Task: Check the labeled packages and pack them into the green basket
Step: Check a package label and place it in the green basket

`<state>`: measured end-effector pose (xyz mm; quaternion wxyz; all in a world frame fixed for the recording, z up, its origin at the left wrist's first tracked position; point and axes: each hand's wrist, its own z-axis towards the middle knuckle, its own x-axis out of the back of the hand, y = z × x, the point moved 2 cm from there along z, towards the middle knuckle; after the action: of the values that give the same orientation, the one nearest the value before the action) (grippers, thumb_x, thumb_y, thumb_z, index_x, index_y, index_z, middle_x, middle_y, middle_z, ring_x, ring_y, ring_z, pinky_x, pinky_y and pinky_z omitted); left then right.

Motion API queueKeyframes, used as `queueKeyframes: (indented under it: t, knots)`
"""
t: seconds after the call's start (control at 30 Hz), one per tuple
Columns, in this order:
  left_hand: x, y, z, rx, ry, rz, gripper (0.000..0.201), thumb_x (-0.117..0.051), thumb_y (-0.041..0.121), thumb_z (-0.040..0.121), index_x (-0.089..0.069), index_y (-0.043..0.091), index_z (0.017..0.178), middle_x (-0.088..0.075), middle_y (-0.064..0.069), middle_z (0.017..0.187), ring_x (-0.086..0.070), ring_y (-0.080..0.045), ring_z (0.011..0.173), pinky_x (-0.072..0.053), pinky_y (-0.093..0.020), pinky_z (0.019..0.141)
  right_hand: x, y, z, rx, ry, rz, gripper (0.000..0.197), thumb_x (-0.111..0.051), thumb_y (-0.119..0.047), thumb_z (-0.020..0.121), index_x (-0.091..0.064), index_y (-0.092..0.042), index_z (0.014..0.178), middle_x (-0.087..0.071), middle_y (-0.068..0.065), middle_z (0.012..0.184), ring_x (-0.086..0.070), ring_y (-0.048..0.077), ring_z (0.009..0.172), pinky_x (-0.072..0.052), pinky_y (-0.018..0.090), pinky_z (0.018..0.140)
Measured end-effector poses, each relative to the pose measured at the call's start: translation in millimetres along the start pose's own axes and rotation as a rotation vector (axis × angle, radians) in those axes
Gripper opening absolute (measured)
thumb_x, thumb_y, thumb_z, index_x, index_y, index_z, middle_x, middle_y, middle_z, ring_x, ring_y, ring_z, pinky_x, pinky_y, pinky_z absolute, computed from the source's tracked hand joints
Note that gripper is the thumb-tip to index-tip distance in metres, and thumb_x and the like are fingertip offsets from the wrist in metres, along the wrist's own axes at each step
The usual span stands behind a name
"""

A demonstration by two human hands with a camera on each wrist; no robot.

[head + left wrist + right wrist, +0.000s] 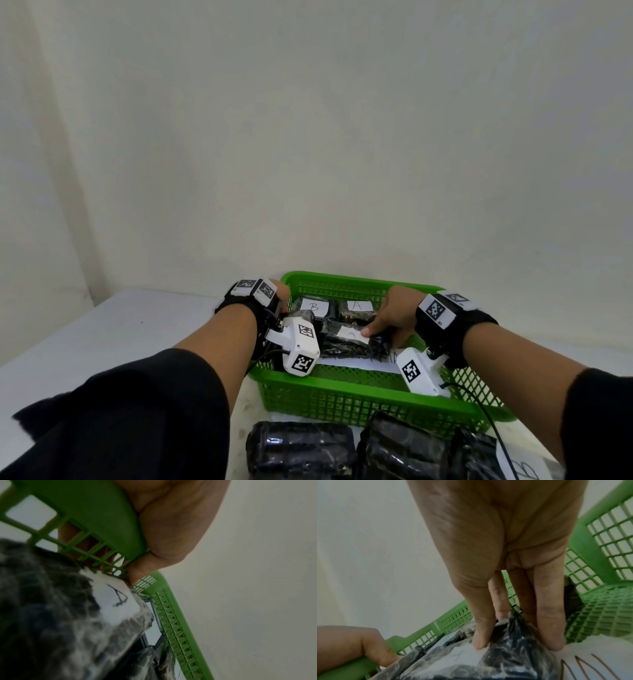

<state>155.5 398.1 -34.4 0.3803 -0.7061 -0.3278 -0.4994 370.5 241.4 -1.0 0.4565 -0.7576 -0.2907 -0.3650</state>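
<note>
The green basket [342, 402] stands on the table in front of me. My left hand [282, 298] grips its left rim [102, 513], thumb inside and fingers outside the mesh. My right hand [380, 334] pinches the right end of a black wrapped package labelled A [349, 337], which lies low inside the basket; thumb and fingers [551, 635] dig into its wrap [513, 655]. Behind it in the basket lie a package labelled B [313, 306] and another labelled A [356, 306].
A white sheet of paper [359, 364] lies on the basket floor under the held package. More black wrapped packages [301, 448] sit on the table in front of the basket, with a paper marked B [527, 471] at the lower right. A pale wall stands behind.
</note>
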Motion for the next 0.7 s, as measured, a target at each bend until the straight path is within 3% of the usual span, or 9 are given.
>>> queueKeyframes:
  t: [0.13, 0.23, 0.33, 0.4, 0.47, 0.53, 0.57, 0.63, 0.7]
  knots:
    - [-2, 0, 3, -0.007, -0.001, -0.009, 0.022, -0.069, 0.031, 0.087, -0.067, 0.009, 0.090, -0.059, -0.007, 0.085, -0.057, -0.024, 0.080, -0.044, -0.027, 0.071, 2, -3, 0, -0.018, 0.028, -0.030, 0.057, -0.095, -0.041, 0.069, -0.077, 0.003, 0.100, -0.076, 0.005, 0.065, -0.071, 0.018, 0.050, -0.063, 0.032, 0.069]
    - [-2, -1, 4, 0.005, 0.001, -0.023, 0.029, -0.069, 0.031, 0.086, -0.055, 0.012, 0.070, -0.058, -0.005, 0.073, -0.057, -0.024, 0.079, -0.045, -0.027, 0.071, 1, -3, 1, -0.022, 0.013, -0.044, 0.049, -0.094, -0.041, 0.071, -0.073, 0.000, 0.089, -0.073, 0.003, 0.058, -0.068, 0.016, 0.045, -0.061, 0.031, 0.064]
    - [0, 1, 2, 0.024, -0.011, -0.028, 0.033, -0.071, 0.033, 0.084, -0.052, 0.013, 0.066, -0.051, 0.000, 0.063, -0.059, -0.024, 0.079, -0.047, -0.027, 0.071, 1, -2, -1, -0.017, -0.001, -0.015, 0.047, -0.093, -0.039, 0.073, -0.073, 0.000, 0.090, -0.073, 0.003, 0.057, -0.068, 0.015, 0.044, -0.061, 0.029, 0.061]
    - [1, 2, 0, 0.018, -0.024, -0.013, 0.029, -0.072, 0.034, 0.084, -0.056, 0.012, 0.073, -0.050, 0.000, 0.063, -0.059, -0.024, 0.080, -0.047, -0.028, 0.072, 1, -1, -4, -0.023, -0.009, -0.012, 0.044, -0.092, -0.038, 0.074, -0.071, -0.001, 0.085, -0.073, 0.003, 0.057, -0.069, 0.016, 0.045, -0.060, 0.028, 0.057]
    - [1, 2, 1, 0.012, -0.030, 0.000, 0.024, -0.071, 0.034, 0.085, -0.059, 0.013, 0.085, -0.053, -0.001, 0.066, -0.058, -0.025, 0.081, -0.046, -0.028, 0.072, 3, 0, -4, -0.029, -0.008, 0.003, 0.047, -0.093, -0.038, 0.072, -0.073, 0.002, 0.085, -0.077, 0.009, 0.066, -0.076, 0.023, 0.059, -0.064, 0.034, 0.068]
    - [1, 1, 1, 0.000, -0.027, 0.012, 0.025, -0.071, 0.035, 0.085, -0.063, 0.012, 0.090, -0.053, -0.001, 0.066, -0.058, -0.024, 0.081, -0.047, -0.028, 0.073, 6, 0, -6, -0.044, -0.010, 0.014, 0.054, -0.095, -0.038, 0.070, -0.076, 0.006, 0.096, -0.079, 0.016, 0.080, -0.079, 0.033, 0.081, -0.064, 0.047, 0.084]
    - [1, 1, 1, -0.003, -0.020, 0.014, 0.024, -0.070, 0.034, 0.086, -0.061, 0.011, 0.089, -0.056, -0.003, 0.069, -0.058, -0.024, 0.081, -0.046, -0.027, 0.073, 9, -1, -8, -0.047, -0.010, 0.025, 0.055, -0.095, -0.036, 0.071, -0.076, 0.006, 0.101, -0.079, 0.019, 0.083, -0.079, 0.036, 0.085, -0.063, 0.051, 0.086]
    - [2, 1, 0, -0.001, -0.014, 0.012, 0.021, -0.067, 0.029, 0.089, -0.057, 0.011, 0.088, -0.058, -0.008, 0.084, -0.055, -0.024, 0.082, -0.043, -0.027, 0.072, 17, -2, -13, -0.040, 0.004, 0.068, 0.051, -0.094, -0.031, 0.074, -0.074, 0.006, 0.104, -0.079, 0.019, 0.085, -0.079, 0.036, 0.081, -0.064, 0.052, 0.084]
    - [2, 0, 0, 0.008, -0.001, 0.003, 0.019, -0.065, 0.028, 0.090, -0.060, 0.010, 0.091, -0.058, -0.008, 0.085, -0.055, -0.025, 0.082, -0.043, -0.027, 0.073, 27, -4, -21, -0.006, 0.027, 0.107, 0.039, -0.089, -0.030, 0.080, -0.078, 0.002, 0.098, -0.079, 0.019, 0.085, -0.075, 0.028, 0.062, -0.065, 0.043, 0.075]
